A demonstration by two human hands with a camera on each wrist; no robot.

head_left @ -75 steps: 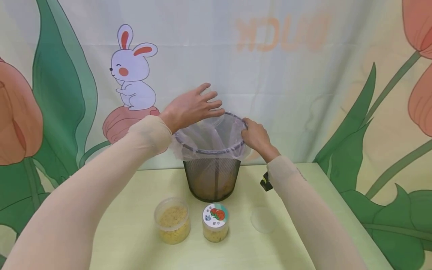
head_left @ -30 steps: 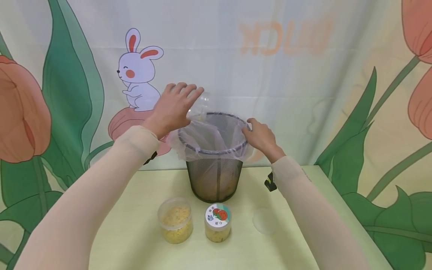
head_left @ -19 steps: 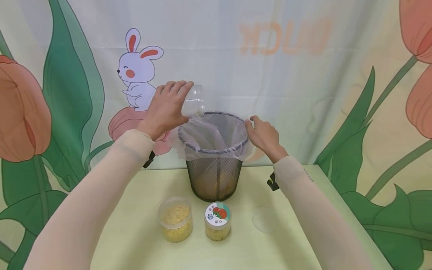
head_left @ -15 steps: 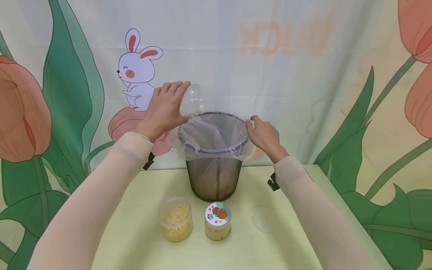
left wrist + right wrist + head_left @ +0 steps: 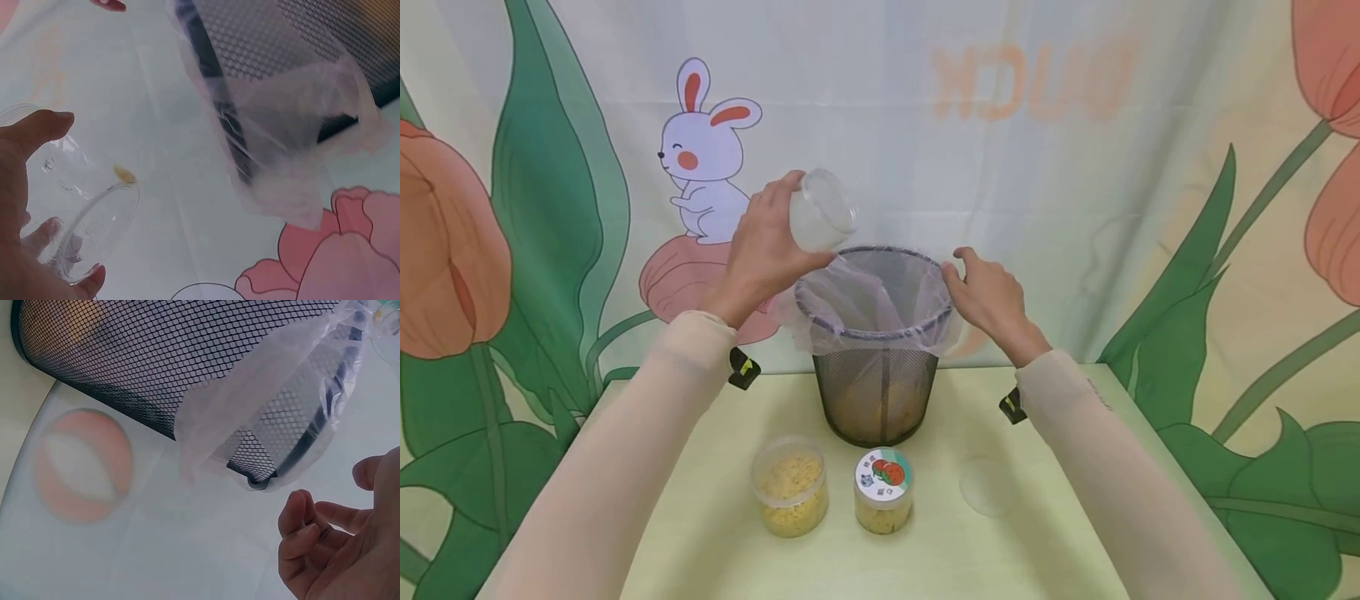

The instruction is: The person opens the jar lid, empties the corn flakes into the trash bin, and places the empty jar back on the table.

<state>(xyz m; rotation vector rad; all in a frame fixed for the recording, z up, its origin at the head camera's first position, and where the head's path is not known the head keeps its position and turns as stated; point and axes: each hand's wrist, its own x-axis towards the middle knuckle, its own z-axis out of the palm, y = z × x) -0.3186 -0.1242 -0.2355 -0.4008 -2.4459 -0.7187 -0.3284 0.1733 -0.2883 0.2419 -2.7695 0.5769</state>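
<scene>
Background: a pale fabric backdrop printed with tulips and a white rabbit (image 5: 880,125) was hung behind a pale green counter (image 5: 692,508). On the counter a round black wire-mesh bin (image 5: 857,392) was stood upright, its rim draped with a thin translucent pinkish plastic liner (image 5: 812,335).

The left hand (image 5: 767,242) was raised by the bin's left rear rim; its fingers were curled round a clear, see-through plastic jar (image 5: 823,212), tilted, mouth towards the right. The right hand (image 5: 988,300) was placed just beside the right rim, fingers loosely bent, nothing held.

Nearer the person, a lidless translucent tub of yellow crumbly stuff (image 5: 790,521) was set beside a smaller lidded jar with a red-fruit label (image 5: 883,492); to its right, a flat clear disc (image 5: 987,486) was laid.

On the clear jar's rim, a small yellow scrap (image 5: 125,174) was seen. Judged best for the emptying: jar held firmly by its wall, mouth angled down well inside the liner, scrap tapped off gently, and the bin's rim steadied meanwhile.
</scene>
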